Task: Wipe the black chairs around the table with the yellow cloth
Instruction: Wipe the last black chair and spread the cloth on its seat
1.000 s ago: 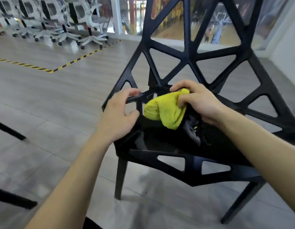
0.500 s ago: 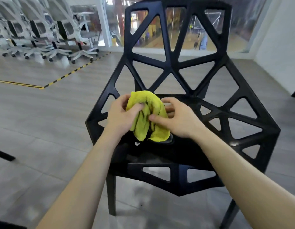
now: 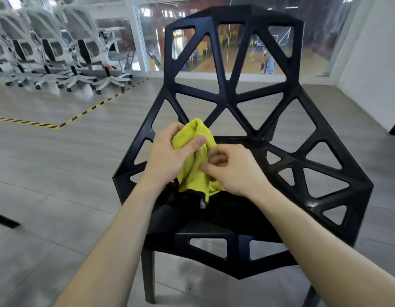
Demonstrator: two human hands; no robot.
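Head view: grey plank floor (image 3: 59,162); black chair (image 3: 234,103), glossy hard frame with triangular cut-outs. Yellow cloth (image 3: 192,173), fuzzy and bunched, hangs above the seat. Left hand (image 3: 167,156) grips its top fold; right hand (image 3: 232,171) pinches its side.
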